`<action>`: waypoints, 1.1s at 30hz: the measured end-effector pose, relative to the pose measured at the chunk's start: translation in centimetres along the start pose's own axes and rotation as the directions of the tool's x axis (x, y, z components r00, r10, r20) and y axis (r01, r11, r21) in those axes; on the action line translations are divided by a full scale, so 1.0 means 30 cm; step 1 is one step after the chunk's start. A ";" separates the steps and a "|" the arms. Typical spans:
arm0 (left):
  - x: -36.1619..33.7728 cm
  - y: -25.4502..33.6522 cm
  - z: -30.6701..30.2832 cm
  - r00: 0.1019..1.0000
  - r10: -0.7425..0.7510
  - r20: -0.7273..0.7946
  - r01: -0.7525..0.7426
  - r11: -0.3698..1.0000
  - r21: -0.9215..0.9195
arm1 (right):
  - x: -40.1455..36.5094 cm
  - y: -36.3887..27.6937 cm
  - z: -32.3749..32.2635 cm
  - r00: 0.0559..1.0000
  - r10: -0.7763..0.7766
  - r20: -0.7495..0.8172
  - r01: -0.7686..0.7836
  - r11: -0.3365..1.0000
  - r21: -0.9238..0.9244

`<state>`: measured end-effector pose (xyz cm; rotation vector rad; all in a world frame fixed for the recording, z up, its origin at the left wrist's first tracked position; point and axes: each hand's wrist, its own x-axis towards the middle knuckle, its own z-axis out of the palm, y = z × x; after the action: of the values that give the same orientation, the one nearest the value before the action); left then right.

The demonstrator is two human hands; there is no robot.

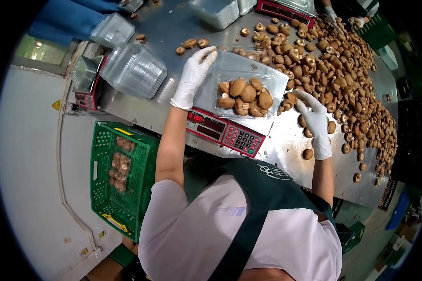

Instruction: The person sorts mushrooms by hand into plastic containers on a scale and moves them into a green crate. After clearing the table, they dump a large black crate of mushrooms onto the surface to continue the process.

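Observation:
A clear plastic box (218, 112) with brown mushrooms (247, 93) in it lies open on a red scale (227, 131), its lid (248, 58) folded back on the far side. The red digits on the scale seem to read 0180. My left hand (195, 75), in a white glove, is raised at the left edge of the weighing plate, thumb and fingers curved and close together near the lid; whether anything is between them is too small to tell. My right hand (314, 119), gloved too, reaches over the near edge of the mushroom pile (333, 70) with its fingers apart, beside a few mushrooms.
Stacked clear boxes (136, 70) stand on the metal table (159, 110) at the left, near another scale (86, 89). A green crate (124, 173) with packed mushrooms is below left. At the far right, a co-worker's gloved hands (331, 15) touch the pile.

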<state>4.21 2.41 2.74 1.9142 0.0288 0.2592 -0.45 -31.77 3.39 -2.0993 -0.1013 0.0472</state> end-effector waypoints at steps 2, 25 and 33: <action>-0.017 -0.008 -0.005 0.999 -0.031 0.025 0.031 0.999 -0.011 | 0.017 -0.038 0.052 0.959 -0.280 0.048 0.284 0.942 -0.180; -0.147 -0.093 0.050 0.912 -0.270 0.310 0.314 0.944 -0.099 | 0.155 -0.166 0.295 0.795 -0.335 0.505 0.331 0.938 0.100; -0.140 -0.070 0.045 0.914 -0.253 0.316 0.308 0.941 -0.137 | 0.111 -0.209 0.334 0.578 -0.542 0.611 0.805 0.502 -0.317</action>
<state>0.61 1.30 -0.36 1.7195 0.0789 -0.2146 1.79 -19.69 3.75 -2.4360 -1.4296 -0.0081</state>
